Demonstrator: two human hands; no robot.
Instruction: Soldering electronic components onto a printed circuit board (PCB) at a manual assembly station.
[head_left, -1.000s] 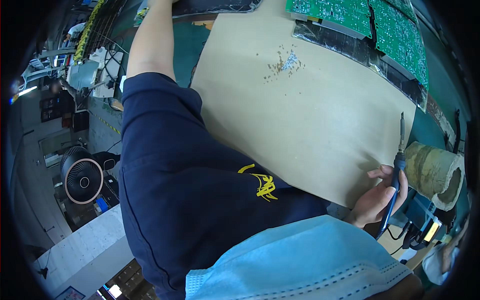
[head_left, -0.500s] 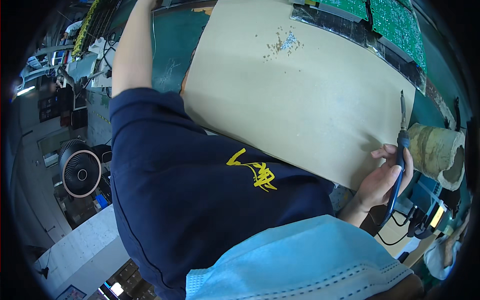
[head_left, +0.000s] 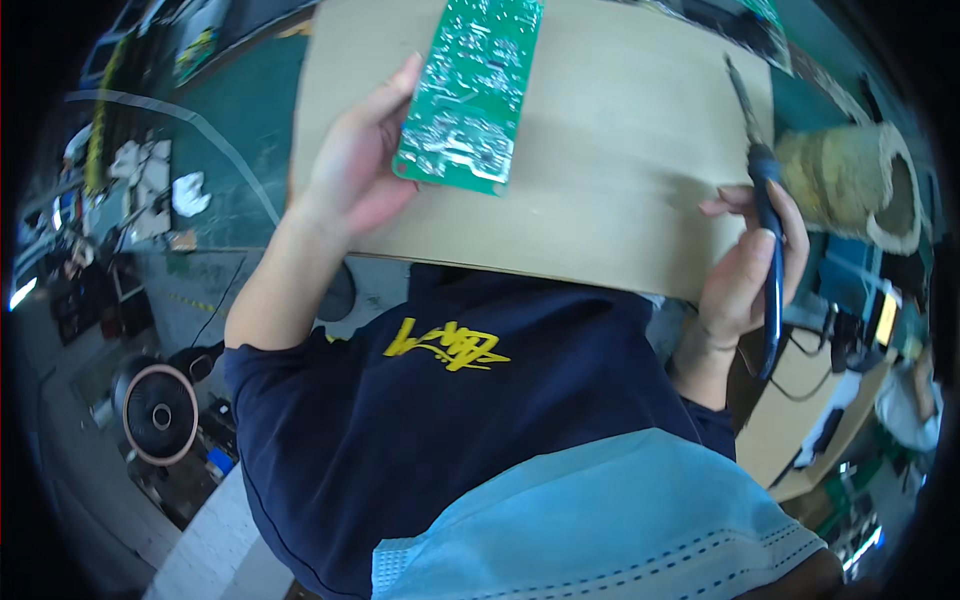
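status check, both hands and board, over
Left hand gripping green rectangular circuit board by left side. Right hand holding blue-handled soldering iron, apart from board. Hollow beige cylinder beside right hand.

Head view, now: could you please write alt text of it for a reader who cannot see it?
The left hand holds a green circuit board over a tan sheet; the right hand holds a soldering iron near a thick tube. A dark shirt and a blue mask fill the lower part.
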